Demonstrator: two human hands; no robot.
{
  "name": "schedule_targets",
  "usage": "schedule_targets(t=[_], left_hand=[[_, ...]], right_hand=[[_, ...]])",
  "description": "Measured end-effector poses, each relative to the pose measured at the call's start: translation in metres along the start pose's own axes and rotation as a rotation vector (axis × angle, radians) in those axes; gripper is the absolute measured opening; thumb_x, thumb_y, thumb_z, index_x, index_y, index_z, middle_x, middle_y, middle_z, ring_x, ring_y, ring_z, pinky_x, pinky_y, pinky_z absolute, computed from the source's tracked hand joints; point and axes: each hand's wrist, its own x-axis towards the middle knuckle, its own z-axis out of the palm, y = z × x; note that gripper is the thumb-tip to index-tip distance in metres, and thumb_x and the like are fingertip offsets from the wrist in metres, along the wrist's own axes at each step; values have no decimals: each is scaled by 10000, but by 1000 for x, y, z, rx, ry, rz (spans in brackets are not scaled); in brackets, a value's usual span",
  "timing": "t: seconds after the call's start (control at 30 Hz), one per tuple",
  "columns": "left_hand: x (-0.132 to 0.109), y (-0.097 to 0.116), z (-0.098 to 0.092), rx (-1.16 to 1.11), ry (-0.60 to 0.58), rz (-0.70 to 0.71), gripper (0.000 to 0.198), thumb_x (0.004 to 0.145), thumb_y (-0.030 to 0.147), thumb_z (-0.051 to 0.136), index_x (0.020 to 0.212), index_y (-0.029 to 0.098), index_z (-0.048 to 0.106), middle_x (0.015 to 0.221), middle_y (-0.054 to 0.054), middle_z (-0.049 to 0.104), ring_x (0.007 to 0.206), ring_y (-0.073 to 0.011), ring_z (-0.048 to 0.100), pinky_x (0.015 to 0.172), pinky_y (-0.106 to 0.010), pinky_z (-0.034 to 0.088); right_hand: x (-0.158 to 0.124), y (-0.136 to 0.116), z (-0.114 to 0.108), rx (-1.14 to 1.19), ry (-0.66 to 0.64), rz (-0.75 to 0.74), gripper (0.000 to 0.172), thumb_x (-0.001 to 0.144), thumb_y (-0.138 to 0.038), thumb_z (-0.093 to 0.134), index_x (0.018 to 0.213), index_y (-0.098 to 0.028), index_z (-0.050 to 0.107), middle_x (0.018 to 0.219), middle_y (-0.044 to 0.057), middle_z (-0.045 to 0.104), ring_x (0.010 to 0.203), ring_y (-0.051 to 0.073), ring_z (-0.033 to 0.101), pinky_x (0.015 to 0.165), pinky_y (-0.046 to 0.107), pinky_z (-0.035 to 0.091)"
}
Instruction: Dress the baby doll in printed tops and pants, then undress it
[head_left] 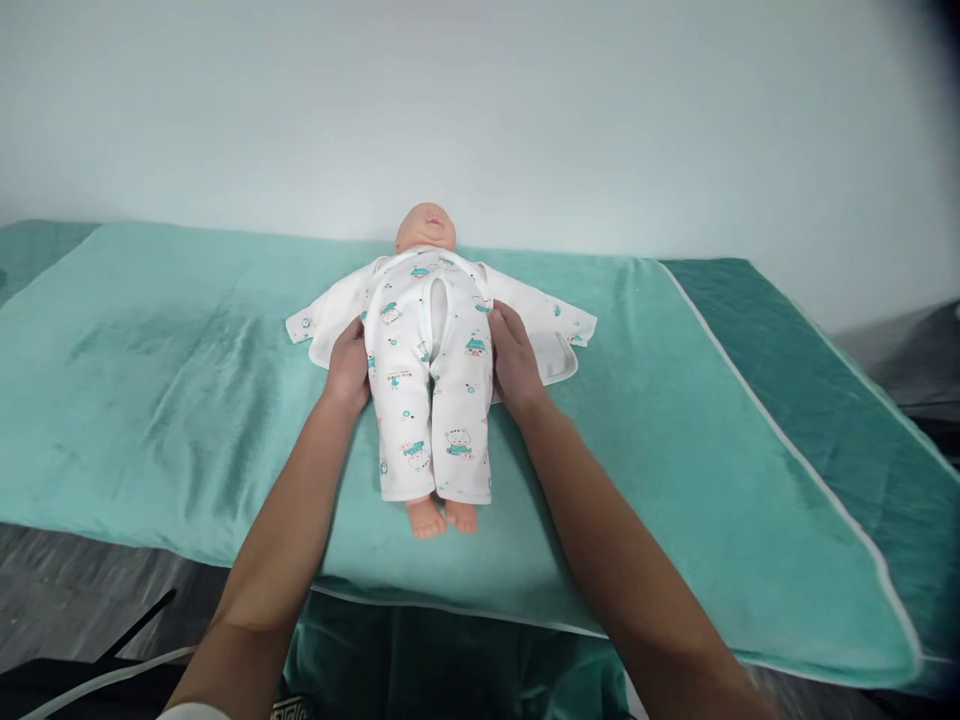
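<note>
A baby doll [426, 228] lies on its back on a teal blanket [150, 380], head toward the wall, bare feet toward me. It wears white printed trousers [431, 420], and a white printed top [540, 320] lies spread open under it. My left hand [348, 365] grips the doll's left side at the waist, fingers curled around it. My right hand [514, 360] presses against the other side of the waist, fingers wrapped on the trousers.
The blanket has a white piped edge [787, 450] and lies over a darker teal cover [825, 360] at the right. A pale wall [480, 100] stands behind. A white cable [97, 680] and dark items lie at the lower left.
</note>
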Motion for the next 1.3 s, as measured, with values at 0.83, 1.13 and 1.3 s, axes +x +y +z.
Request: schedule_targets(t=[0.83,1.13,1.3], left_hand=[[-182,-7,-61,687,-306,536,114,994,160,565,1061,228,628,982,-21,676,922,-148,644,836,-280,499],[-202,-2,-51,590,-310,657,198,959,89,584,1103,224,611,975,-17,658,924,-135,628,835,-252,511],[-217,-5,-61,696,-288,646,193,961,90,563,1090,224,613,971,-15,651,913,-132,638,817,-243,519]], right_hand=[[-171,-86,36,-985,-272,-428,187,892,-243,750,1000,-207,602,1079,66,669,1056,264,615,1122,529,417],[-187,-82,26,-786,-208,-514,211,868,-54,588,970,-235,551,922,20,657,919,218,628,1031,453,466],[-197,-88,15,-688,-295,-557,192,903,-59,593,986,-229,558,888,7,634,898,188,604,1046,449,469]])
